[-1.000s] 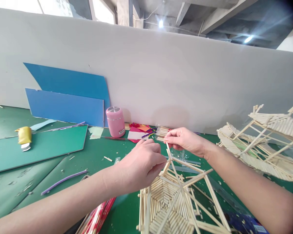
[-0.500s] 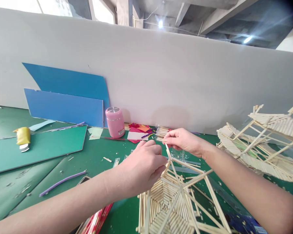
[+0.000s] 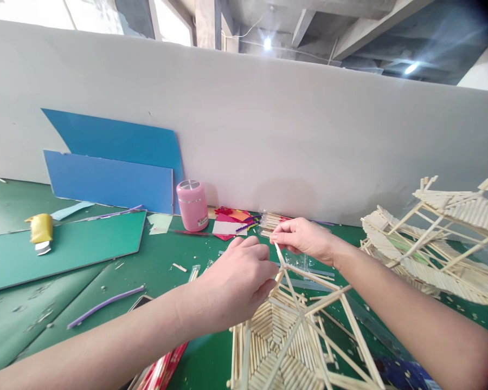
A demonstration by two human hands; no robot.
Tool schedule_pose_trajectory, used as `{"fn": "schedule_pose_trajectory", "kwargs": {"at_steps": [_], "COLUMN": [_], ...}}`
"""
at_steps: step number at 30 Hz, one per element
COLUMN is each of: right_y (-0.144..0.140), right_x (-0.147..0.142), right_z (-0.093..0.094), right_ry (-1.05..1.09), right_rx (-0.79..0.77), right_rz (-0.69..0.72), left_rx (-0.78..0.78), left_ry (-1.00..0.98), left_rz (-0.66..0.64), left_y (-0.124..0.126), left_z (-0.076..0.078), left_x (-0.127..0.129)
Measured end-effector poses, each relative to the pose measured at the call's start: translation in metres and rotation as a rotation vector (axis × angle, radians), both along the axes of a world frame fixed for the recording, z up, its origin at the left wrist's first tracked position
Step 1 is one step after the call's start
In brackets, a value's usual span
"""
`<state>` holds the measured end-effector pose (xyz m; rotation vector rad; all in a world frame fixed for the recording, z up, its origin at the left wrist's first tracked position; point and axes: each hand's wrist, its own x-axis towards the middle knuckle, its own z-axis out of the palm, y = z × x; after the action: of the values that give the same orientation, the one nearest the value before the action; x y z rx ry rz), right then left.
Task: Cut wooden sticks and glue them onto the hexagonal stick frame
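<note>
My right hand (image 3: 303, 238) pinches the upper end of a short wooden stick (image 3: 279, 254). That stick slants up from the far corner of a model frame (image 3: 325, 299) built of thin wooden sticks. My left hand (image 3: 238, 279) is closed at the same corner, its fingertips at the joint, mostly hidden behind the back of the hand. Below the open frame lies a panel (image 3: 274, 338) of sticks laid in nested rings. On the right stands another stick-built model (image 3: 439, 238) with a roof-like top.
A pink flask (image 3: 192, 206) stands by the white partition (image 3: 309, 124), beside leaning blue boards (image 3: 114, 181). Left are a green board (image 3: 85, 244), a yellow tube (image 3: 41, 230) and a purple strip (image 3: 106, 306). Red packets of sticks (image 3: 166, 368) lie near my left forearm.
The view has shifted very slightly. Both hands keep their places at the frame's corner, and the stick stays in my right fingers.
</note>
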<state>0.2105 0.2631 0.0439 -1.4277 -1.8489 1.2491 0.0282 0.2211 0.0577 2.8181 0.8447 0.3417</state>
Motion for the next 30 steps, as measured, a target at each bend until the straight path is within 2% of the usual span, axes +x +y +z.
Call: {"fn": "schedule_pose_trajectory", "kwargs": {"at_steps": [11,30], "right_y": [-0.0023,-0.0065], "right_x": [-0.0004,0.0013], "right_z": [-0.0014,0.0026], "right_ry": [-0.006,-0.063], "right_rx": [-0.020,-0.007], "right_rz": [-0.021,-0.029], "left_rx": [0.015,0.044], "left_ry": [0.001,-0.010], "left_rz": [-0.007,0.002], "left_y": [-0.0010,-0.0022], "left_z": [-0.0057,0.0000], "left_x": [-0.0012,0.0008]}}
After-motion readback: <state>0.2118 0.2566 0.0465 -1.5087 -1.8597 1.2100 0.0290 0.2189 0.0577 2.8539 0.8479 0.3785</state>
